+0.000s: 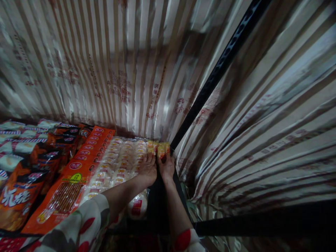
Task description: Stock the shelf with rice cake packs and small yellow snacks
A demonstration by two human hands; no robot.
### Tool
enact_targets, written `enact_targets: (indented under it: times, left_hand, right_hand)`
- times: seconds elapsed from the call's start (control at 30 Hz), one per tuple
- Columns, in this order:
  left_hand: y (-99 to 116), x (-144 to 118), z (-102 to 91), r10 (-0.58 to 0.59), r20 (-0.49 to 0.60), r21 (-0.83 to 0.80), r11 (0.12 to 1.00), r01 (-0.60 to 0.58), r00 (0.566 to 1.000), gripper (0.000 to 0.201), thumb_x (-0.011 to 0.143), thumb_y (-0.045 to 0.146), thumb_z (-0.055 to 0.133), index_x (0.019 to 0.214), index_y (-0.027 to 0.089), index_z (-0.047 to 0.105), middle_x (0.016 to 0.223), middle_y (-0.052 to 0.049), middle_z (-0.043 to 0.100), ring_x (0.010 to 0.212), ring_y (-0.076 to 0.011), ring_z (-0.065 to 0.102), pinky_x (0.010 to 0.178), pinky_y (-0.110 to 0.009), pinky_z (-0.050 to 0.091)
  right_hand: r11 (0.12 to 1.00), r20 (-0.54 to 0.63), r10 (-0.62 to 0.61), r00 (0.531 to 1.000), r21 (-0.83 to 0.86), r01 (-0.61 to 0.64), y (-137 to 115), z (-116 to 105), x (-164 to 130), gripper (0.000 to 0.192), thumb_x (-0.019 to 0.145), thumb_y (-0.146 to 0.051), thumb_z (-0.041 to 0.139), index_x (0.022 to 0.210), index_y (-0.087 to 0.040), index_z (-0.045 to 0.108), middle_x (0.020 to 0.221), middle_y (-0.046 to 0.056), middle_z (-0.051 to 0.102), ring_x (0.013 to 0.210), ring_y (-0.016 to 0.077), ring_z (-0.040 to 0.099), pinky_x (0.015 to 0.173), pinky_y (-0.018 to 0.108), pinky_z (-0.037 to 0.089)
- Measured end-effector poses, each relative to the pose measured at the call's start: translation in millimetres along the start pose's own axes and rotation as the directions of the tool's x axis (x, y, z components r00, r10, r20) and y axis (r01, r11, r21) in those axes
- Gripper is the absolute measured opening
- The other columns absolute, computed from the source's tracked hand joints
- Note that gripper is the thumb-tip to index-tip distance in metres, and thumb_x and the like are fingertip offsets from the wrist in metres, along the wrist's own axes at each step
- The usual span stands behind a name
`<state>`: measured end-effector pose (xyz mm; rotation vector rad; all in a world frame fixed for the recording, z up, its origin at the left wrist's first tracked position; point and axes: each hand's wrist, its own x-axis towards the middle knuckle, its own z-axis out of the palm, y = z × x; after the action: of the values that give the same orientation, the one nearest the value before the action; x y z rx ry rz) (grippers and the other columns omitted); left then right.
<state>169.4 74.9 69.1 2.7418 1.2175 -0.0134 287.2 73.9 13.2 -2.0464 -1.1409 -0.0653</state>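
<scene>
Head view: small yellow snack packs set in at the shelf's back corner.

Left hand [147, 170] lay curled, fingers pressed onto the clear bag of rice crackers [118, 162] just left of the black upright post [210, 84]; right hand [166, 164] pinched a yellow snack pack [160, 148] against the post's foot. Best kept flat, row pushed snug toward the post, orange packets [86, 154] farther left undisturbed.

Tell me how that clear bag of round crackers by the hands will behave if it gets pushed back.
The clear cracker bag looks glossy, so it would probably slide easily. It holds many small wrapped rounds, so it likely flexes rather than staying stiff. The contents seem brittle; both hands pressing hard at its far end could crack some.
</scene>
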Motion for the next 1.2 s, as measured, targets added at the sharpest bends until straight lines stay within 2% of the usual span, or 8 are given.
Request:
enact_targets:
  times: [0.1, 0.4, 0.53, 0.6, 0.73, 0.87, 1.0, 1.2]
  left_hand:
    - [-2, 1, 4.5, 0.024, 0.038, -0.001, 1.0, -0.024, 0.999, 0.048, 0.089, 0.015, 0.031, 0.132, 0.005, 0.05, 0.146, -0.015, 0.038, 0.141, -0.0278, 0.021, 0.117, -0.044, 0.013]
    - [-8, 4, 10.4, 0.07, -0.032, -0.026, 0.997, -0.071, 0.997, 0.047, 0.086, 0.012, 0.039, 0.131, 0.004, 0.051, 0.139, -0.019, 0.047, 0.137, -0.0298, 0.031, 0.116, -0.045, 0.016]
    - [-12, 4, 16.7, 0.128, -0.091, 0.026, 0.992, -0.126, 0.988, 0.047, 0.086, 0.014, 0.039, 0.13, 0.009, 0.053, 0.135, -0.017, 0.052, 0.133, -0.0296, 0.037, 0.115, -0.049, 0.015]
    - [-12, 3, 17.1, 0.148, -0.108, 0.071, 0.988, -0.141, 0.983, 0.047, 0.086, 0.014, 0.039, 0.13, 0.006, 0.052, 0.132, -0.019, 0.054, 0.132, -0.0294, 0.039, 0.114, -0.049, 0.016]
    - [-10, 3, 15.4, 0.138, -0.142, 0.079, 0.989, -0.128, 0.98, 0.048, 0.088, 0.014, 0.035, 0.132, 0.0, 0.048, 0.136, -0.022, 0.049, 0.134, -0.0294, 0.036, 0.114, -0.045, 0.019]
    - [-9, 10, 19.2, 0.108, -0.2, 0.012, 0.994, -0.108, 0.974, 0.048, 0.089, 0.014, 0.031, 0.132, 0.002, 0.048, 0.141, -0.021, 0.044, 0.137, -0.0289, 0.03, 0.115, -0.048, 0.018]
    - [-11, 18, 25.0, 0.091, -0.164, 0.07, 0.994, -0.08, 0.982, 0.05, 0.089, 0.013, 0.029, 0.136, 0.007, 0.046, 0.146, -0.015, 0.039, 0.139, -0.0264, 0.028, 0.115, -0.049, 0.017]
    - [-14, 16, 18.0, 0.088, -0.041, 0.104, 0.991, -0.084, 0.995, 0.05, 0.089, 0.012, 0.029, 0.135, 0.001, 0.044, 0.146, -0.018, 0.037, 0.139, -0.0276, 0.028, 0.116, -0.044, 0.017]
  right_hand:
    - [1.0, 0.001, -0.009, 1.0, 0.023, 0.009, 5, 8, -2, 0.048, 0.078, -0.038, 0.056, 0.116, -0.009, 0.06, 0.099, 0.015, 0.059, 0.091, 0.0268, 0.059, 0.084, 0.037, 0.047]
    - [0.992, 0.005, -0.065, 0.998, 0.111, 0.064, 5, 20, -11, 0.051, 0.079, -0.036, 0.054, 0.125, -0.013, 0.055, 0.104, 0.014, 0.059, 0.097, 0.0257, 0.056, 0.089, 0.038, 0.045]
    - [0.987, -0.047, -0.011, 0.999, 0.159, 0.018, 5, 26, -15, 0.051, 0.079, -0.037, 0.053, 0.124, -0.013, 0.054, 0.105, 0.014, 0.059, 0.096, 0.0257, 0.056, 0.087, 0.039, 0.045]
    - [0.985, -0.077, 0.007, 0.997, 0.175, 0.006, 6, 29, -16, 0.05, 0.079, -0.038, 0.053, 0.121, -0.011, 0.055, 0.105, 0.016, 0.059, 0.096, 0.0261, 0.055, 0.086, 0.039, 0.046]
    - [0.981, -0.1, -0.01, 0.995, 0.19, 0.028, 7, 30, -19, 0.05, 0.082, -0.039, 0.049, 0.119, -0.007, 0.054, 0.107, 0.018, 0.059, 0.099, 0.0265, 0.054, 0.088, 0.04, 0.045]
    - [0.981, -0.116, -0.008, 0.993, 0.191, 0.03, 6, 27, -20, 0.049, 0.084, -0.038, 0.044, 0.122, -0.008, 0.051, 0.109, 0.018, 0.058, 0.102, 0.0263, 0.053, 0.09, 0.04, 0.044]
    - [0.985, -0.097, -0.031, 0.995, 0.168, 0.047, 5, 26, -21, 0.049, 0.085, -0.038, 0.044, 0.124, -0.009, 0.05, 0.108, 0.017, 0.058, 0.102, 0.0263, 0.052, 0.091, 0.041, 0.043]
    - [0.99, -0.055, -0.05, 0.997, 0.129, 0.057, 5, 28, -21, 0.052, 0.085, -0.038, 0.042, 0.127, -0.008, 0.049, 0.11, 0.017, 0.056, 0.107, 0.0271, 0.049, 0.096, 0.04, 0.04]
